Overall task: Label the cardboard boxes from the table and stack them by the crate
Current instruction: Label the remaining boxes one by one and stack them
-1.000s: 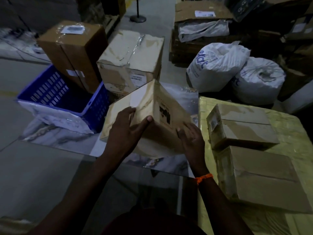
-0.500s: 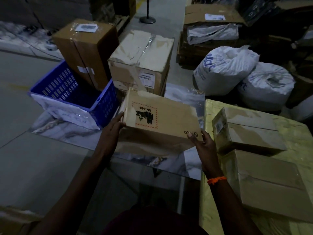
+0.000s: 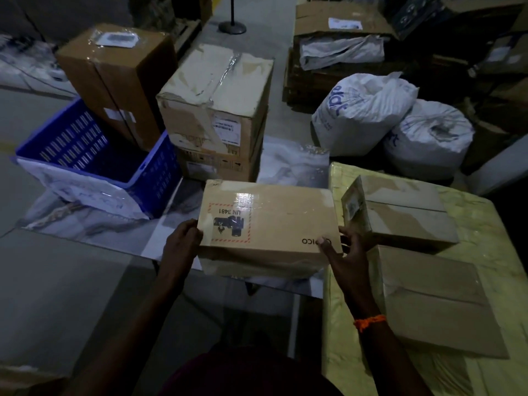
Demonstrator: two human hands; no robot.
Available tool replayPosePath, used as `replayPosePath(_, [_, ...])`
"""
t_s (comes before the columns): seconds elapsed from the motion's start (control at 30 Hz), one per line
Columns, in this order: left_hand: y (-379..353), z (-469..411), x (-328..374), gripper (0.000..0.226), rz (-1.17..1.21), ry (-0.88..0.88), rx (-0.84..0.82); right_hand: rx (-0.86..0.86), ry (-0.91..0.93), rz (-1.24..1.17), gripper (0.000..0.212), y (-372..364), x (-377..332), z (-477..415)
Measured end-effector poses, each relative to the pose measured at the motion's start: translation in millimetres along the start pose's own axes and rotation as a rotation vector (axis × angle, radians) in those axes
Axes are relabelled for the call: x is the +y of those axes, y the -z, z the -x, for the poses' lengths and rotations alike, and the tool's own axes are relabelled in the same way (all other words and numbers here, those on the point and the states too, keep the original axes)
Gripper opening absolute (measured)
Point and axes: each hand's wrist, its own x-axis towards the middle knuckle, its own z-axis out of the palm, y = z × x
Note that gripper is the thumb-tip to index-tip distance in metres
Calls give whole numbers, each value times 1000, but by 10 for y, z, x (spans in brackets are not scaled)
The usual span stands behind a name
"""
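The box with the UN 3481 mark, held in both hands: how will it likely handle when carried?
Probably stiff: the box shows flat faces and square edges between the left hand and right hand. Likely light, being carried by its ends alone. Its glossy tape may be slippery.

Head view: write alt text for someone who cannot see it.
A person's left hand and right hand grip a cardboard box bearing a UN 3481 label, between a blue crate and a yellow-covered table. A small box and a larger box sit on it.
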Motion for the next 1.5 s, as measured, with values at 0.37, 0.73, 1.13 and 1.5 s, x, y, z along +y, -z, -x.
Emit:
replayPosePath(0.37, [-197,-501,473,42,-99,57,-134,-245,-53,22,58,-82,-215,-671])
replayPosePath(0.73, [-329,-277,312,28,77,-71,-67,51,-124,-205,46,192,-230,-372])
replayPosePath(1.13, [-158,79,-407,49,-213,15,35,23,-249,-1,61,82,492,324])
replayPosePath(1.5, [-111,67,-571,32,-295,9,52,68,-266,45,40,26,686,269])
